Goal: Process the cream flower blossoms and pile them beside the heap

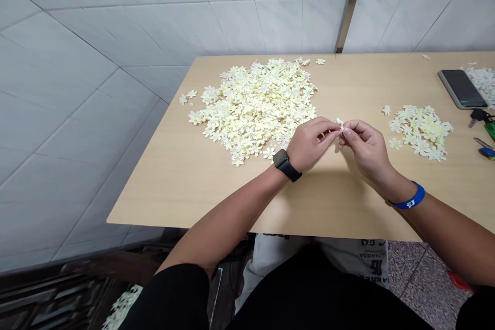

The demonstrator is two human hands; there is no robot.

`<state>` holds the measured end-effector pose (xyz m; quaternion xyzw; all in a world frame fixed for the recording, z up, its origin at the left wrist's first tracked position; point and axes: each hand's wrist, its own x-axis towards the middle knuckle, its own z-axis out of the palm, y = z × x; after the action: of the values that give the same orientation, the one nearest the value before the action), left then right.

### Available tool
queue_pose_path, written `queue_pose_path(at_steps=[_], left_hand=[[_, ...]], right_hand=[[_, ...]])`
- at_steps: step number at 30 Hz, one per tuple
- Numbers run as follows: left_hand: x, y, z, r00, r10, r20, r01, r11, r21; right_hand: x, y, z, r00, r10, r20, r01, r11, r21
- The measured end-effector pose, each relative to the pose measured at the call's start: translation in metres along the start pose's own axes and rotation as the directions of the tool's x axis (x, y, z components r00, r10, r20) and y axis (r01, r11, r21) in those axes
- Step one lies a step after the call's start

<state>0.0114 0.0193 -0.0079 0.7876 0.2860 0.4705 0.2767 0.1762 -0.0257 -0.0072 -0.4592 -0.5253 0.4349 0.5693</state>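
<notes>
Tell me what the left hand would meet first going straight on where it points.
Probably the right hand, just ahead of the left hand, with the small white flower between them; whether the hands already touch is unclear.

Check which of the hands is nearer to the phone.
Right. The right hand is left of the phone, with the small flower pile between them; the left hand is farther left.

From the near side our left arm (pixel 232 211) slants far and right, our right arm (pixel 450 232) far and left. Our left hand (pixel 312 140) and right hand (pixel 366 148) pinch close together, fingers (pixel 324 126) bent; whether they quite touch, we can't tell.
</notes>
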Motion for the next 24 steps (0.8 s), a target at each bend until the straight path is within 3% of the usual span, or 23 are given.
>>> queue_pose_path(at_steps=[14,24], left_hand=[[0.002,-0.001,-0.002,1.000,0.029,0.002,-0.029,0.999,-0.031],[0.003,0.005,-0.004,0.999,-0.032,0.016,0.033,0.998,-0.062]], right_hand=[[0.000,-0.002,-0.001,1.000,-0.021,0.007,0.021,1.000,-0.004],[-0.001,-0.010,0.002,0.996,-0.081,-0.041,0.073,0.984,-0.164]])
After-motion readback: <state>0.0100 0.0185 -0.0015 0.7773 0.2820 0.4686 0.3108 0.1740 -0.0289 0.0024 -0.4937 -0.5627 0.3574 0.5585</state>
